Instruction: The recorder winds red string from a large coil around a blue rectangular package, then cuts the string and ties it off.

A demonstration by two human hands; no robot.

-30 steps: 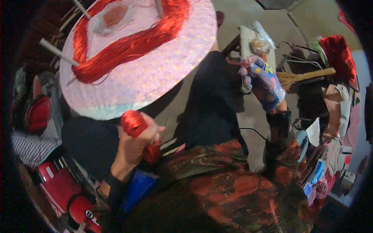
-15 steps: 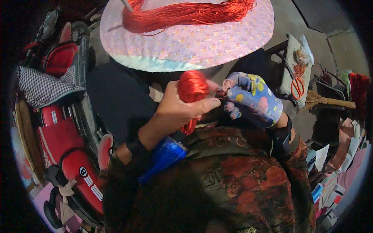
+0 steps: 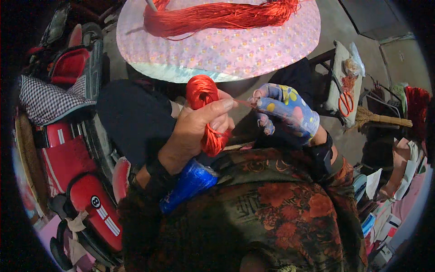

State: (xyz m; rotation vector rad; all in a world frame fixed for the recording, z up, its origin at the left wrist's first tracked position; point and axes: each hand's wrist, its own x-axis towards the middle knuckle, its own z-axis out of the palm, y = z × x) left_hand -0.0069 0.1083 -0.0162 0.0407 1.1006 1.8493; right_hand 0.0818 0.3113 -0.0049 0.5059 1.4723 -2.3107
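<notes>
My left hand (image 3: 183,136) is closed round a bundle of shiny red cord (image 3: 202,89). Its wound upper part bulges above the thumb, and looped cord hangs below the fingers. My right hand (image 3: 290,112) wears a blue patterned glove with bare fingertips. Its thumb and fingers pinch a thin red strand (image 3: 244,104) that runs across to the left thumb and forefinger. A shiny blue, roughly cone-shaped thing (image 3: 188,183) lies against my lap by the left forearm; its kind is unclear. Ahead, a long skein of red cord (image 3: 222,19) rests on a round cloth-covered table (image 3: 253,54).
A red vehicle (image 3: 95,208) with white stripes stands on the left, a checked cloth (image 3: 54,100) over part of it. To the right, orange-handled scissors (image 3: 346,103) lie on a padded stool (image 3: 336,86). Beyond it are a straw broom (image 3: 385,119) and piled papers (image 3: 398,170).
My left hand has moved left and turned, tilting the cord bundle so its loops show more. My right hand has shifted slightly left. A strand now stretches visibly between the two hands.
</notes>
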